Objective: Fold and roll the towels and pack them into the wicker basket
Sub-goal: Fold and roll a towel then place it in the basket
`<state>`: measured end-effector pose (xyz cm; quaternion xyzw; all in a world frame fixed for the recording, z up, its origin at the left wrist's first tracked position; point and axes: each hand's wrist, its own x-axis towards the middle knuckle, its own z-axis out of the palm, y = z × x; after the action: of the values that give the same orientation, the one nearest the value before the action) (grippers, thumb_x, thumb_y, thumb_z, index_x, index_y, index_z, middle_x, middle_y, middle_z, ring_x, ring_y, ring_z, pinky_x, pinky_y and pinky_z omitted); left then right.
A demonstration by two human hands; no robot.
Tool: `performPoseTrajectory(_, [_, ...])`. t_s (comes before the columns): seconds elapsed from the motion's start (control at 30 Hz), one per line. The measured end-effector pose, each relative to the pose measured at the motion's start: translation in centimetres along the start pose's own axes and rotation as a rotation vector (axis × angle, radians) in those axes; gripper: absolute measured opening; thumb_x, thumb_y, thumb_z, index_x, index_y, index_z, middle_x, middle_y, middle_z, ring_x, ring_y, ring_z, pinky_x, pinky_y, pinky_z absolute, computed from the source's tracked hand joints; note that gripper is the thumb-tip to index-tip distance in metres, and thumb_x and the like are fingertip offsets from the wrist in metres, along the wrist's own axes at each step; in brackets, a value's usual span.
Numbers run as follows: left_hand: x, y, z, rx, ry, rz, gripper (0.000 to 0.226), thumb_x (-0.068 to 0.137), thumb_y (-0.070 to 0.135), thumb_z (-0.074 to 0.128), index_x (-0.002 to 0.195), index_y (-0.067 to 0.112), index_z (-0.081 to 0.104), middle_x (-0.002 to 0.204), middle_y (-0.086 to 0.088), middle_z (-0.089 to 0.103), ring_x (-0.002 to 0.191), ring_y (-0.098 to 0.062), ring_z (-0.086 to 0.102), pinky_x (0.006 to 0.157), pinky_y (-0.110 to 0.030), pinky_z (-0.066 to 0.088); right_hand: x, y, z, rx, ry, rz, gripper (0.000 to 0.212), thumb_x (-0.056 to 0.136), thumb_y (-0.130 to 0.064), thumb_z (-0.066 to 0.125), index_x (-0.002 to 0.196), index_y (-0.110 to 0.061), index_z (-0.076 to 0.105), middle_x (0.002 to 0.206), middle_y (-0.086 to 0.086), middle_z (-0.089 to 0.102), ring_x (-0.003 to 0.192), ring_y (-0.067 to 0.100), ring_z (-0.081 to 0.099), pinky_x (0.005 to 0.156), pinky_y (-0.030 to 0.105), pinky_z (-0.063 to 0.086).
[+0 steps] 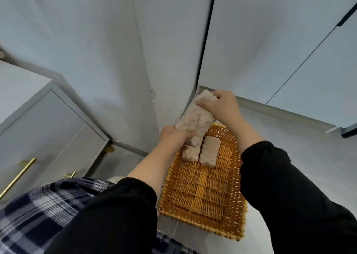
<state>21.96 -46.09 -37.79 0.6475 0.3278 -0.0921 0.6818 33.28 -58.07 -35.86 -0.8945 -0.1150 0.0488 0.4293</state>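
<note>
To my eye the towel (195, 118), held over the basket's (201, 223) far left corner, wanted lowering flat and snug against the left side of the 1 roll (209, 151) already lying there, squeezed so it would not unwind. The left hand (173, 137) clutched its near end. The right hand (222, 107) curled over its far end, both forearms reaching forward.

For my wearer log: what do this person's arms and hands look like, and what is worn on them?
The left sleeve and right sleeve are loose, black, with gathered cuffs that end on the forearms. The left hand and right hand are bare: no gloves, no ring or watch showing. Blue-and-white plaid fabric shows beside the left sleeve.
</note>
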Motion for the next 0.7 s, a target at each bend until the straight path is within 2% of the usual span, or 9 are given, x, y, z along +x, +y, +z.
performPoseTrajectory(0.07, [1.1, -0.4, 0.4, 0.03, -0.018, -0.034, 0.026, 0.077, 0.006, 0.074, 0.102, 0.009, 0.065, 0.09, -0.008, 0.069, 0.071, -0.019, 0.066, 0.065, -0.032, 0.055, 0.3, 1.9, -0.2, 0.223, -0.084, 0.187, 0.033, 0.074, -0.035, 0.079, 0.083, -0.004, 0.07, 0.079, 0.011, 0.07, 0.073, 0.024, 0.067, 0.061, 0.036, 0.054])
performPoseTrajectory(0.13, [2.7, -0.6, 1.3, 0.06, -0.068, -0.072, 0.017, 0.078, 0.004, 0.073, 0.091, 0.012, 0.064, 0.088, -0.008, 0.068, 0.069, -0.018, 0.065, 0.069, -0.035, 0.056, 0.7, 4.3, 0.0, 0.425, -0.144, 0.364, 0.03, 0.077, -0.031, 0.077, 0.092, -0.007, 0.069, 0.09, 0.007, 0.072, 0.081, 0.018, 0.069, 0.069, 0.031, 0.057])
performPoseTrajectory(0.2, [3.8, -0.6, 1.9, 0.046, -0.085, -0.111, 0.017, 0.079, 0.002, 0.072, 0.086, 0.013, 0.061, 0.086, -0.005, 0.066, 0.071, -0.017, 0.063, 0.073, -0.035, 0.056, 0.7, 6.2, 0.2, 0.738, -0.203, 0.564, 0.035, 0.081, -0.028, 0.073, 0.106, -0.006, 0.062, 0.102, 0.011, 0.07, 0.09, 0.02, 0.069, 0.079, 0.033, 0.057])
performPoseTrajectory(0.27, [5.2, -0.5, 3.0, 0.027, -0.096, -0.153, 0.019, 0.079, 0.003, 0.073, 0.094, 0.01, 0.063, 0.088, -0.006, 0.066, 0.077, -0.019, 0.064, 0.075, -0.036, 0.057, 1.0, 8.4, 0.7, 1.143, -0.259, 0.709, 0.052, 0.075, -0.028, 0.076, 0.117, -0.005, 0.057, 0.115, 0.014, 0.066, 0.106, 0.025, 0.065, 0.095, 0.039, 0.051])
performPoseTrajectory(0.33, [6.3, -0.4, 4.0, -0.005, -0.091, -0.19, 0.028, 0.08, 0.005, 0.073, 0.106, 0.005, 0.063, 0.095, -0.01, 0.066, 0.085, -0.024, 0.065, 0.072, -0.034, 0.056, 0.8, 10.2, 1.5, 1.369, -0.308, 0.722, 0.081, 0.062, -0.032, 0.086, 0.131, -0.006, 0.051, 0.131, 0.016, 0.058, 0.123, 0.03, 0.054, 0.108, 0.045, 0.039])
performPoseTrajectory(0.4, [7.5, -0.6, 5.1, -0.007, -0.093, -0.227, 0.035, 0.08, 0.006, 0.074, 0.113, 0.004, 0.062, 0.105, -0.014, 0.067, 0.092, -0.027, 0.065, 0.066, -0.032, 0.055, 0.4, 11.6, 2.5, 1.393, -0.33, 0.717, 0.088, 0.062, -0.033, 0.087, 0.137, -0.008, 0.047, 0.137, 0.015, 0.053, 0.128, 0.029, 0.049, 0.111, 0.044, 0.034])
performPoseTrajectory(0.5, [9.0, -1.7, 5.8, 0.033, -0.146, -0.245, 0.037, 0.08, 0.008, 0.074, 0.115, 0.008, 0.063, 0.109, -0.011, 0.068, 0.089, -0.022, 0.065, 0.058, -0.026, 0.051, 0.0, 13.3, 3.3, 1.384, -0.271, 0.73, 0.054, 0.084, -0.024, 0.063, 0.133, -0.006, 0.05, 0.128, 0.014, 0.06, 0.118, 0.026, 0.058, 0.105, 0.038, 0.044])
performPoseTrajectory(0.6, [10.3, -3.0, 5.6, 0.12, -0.231, -0.165, 0.037, 0.082, 0.017, 0.073, 0.117, 0.011, 0.061, 0.11, -0.004, 0.067, 0.091, -0.018, 0.064, 0.07, -0.027, 0.052, 0.1, 14.5, 3.4, 1.35, -0.122, 0.726, 0.035, 0.092, -0.014, 0.054, 0.125, -0.005, 0.053, 0.117, 0.013, 0.064, 0.105, 0.024, 0.065, 0.082, 0.034, 0.058])
performPoseTrajectory(0.7, [11.6, -4.6, 4.9, 0.393, -0.175, -0.022, 0.049, 0.087, 0.031, 0.066, 0.131, 0.015, 0.051, 0.127, 0.0, 0.054, 0.114, -0.02, 0.054, 0.09, -0.031, 0.045, 0.0, 16.0, 3.7, 1.166, 0.07, 0.775, 0.018, 0.093, -0.009, 0.056, 0.11, -0.006, 0.059, 0.108, 0.009, 0.068, 0.098, 0.022, 0.066, 0.072, 0.033, 0.058])
